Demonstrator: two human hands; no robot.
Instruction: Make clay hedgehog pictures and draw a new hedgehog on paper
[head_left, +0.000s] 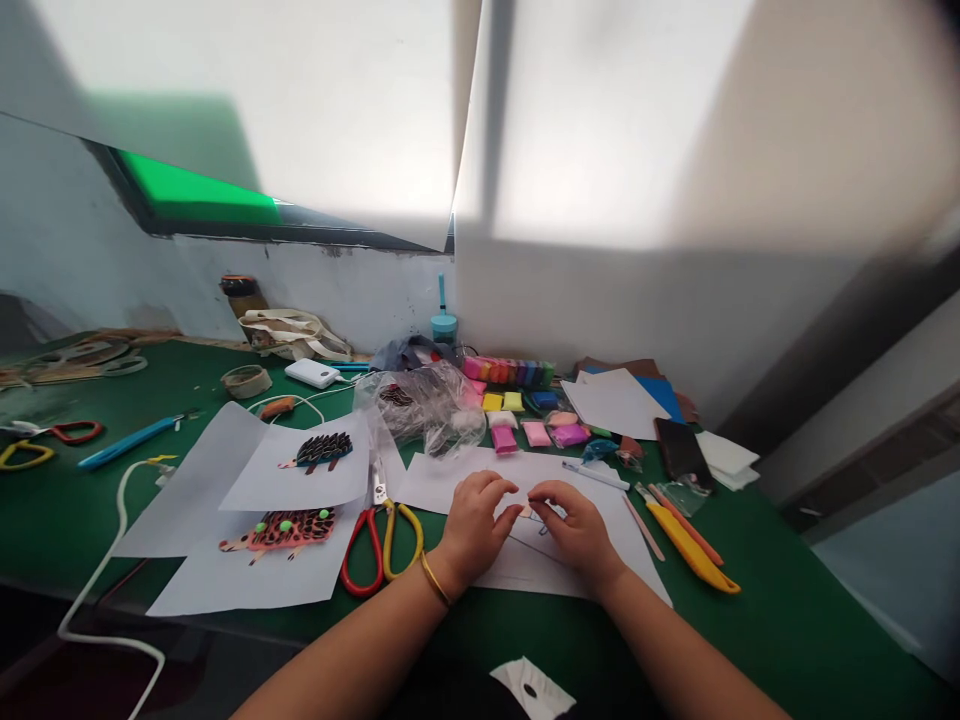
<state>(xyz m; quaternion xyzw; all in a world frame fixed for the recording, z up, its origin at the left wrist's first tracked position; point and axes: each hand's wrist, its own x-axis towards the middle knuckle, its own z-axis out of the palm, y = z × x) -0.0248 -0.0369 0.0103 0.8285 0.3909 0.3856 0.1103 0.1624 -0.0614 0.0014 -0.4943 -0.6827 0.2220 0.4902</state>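
Note:
Both my hands are over a white paper sheet (pixel 450 480) on the green table. My left hand (pixel 476 525), with a gold bangle at the wrist, is curled with thumb and index fingertip apart; nothing shows between them. The fingers of my right hand (pixel 576 532) are pinched together at the thumb and index tips. Whatever they hold is too small to make out. Just under the right fingertips, a small peach-coloured clay piece (pixel 526 512) and blue drawn lines show on the sheet, partly covered by my hand.
Scissors (pixel 380 490) with red and yellow handles lie left of my hands, beside papers with a pink clay hedgehog (pixel 281 532) and a dark hedgehog (pixel 324 451). Clay packets (pixel 536 433) sit behind. A yellow cutter (pixel 690 550) and a phone (pixel 682 452) lie right.

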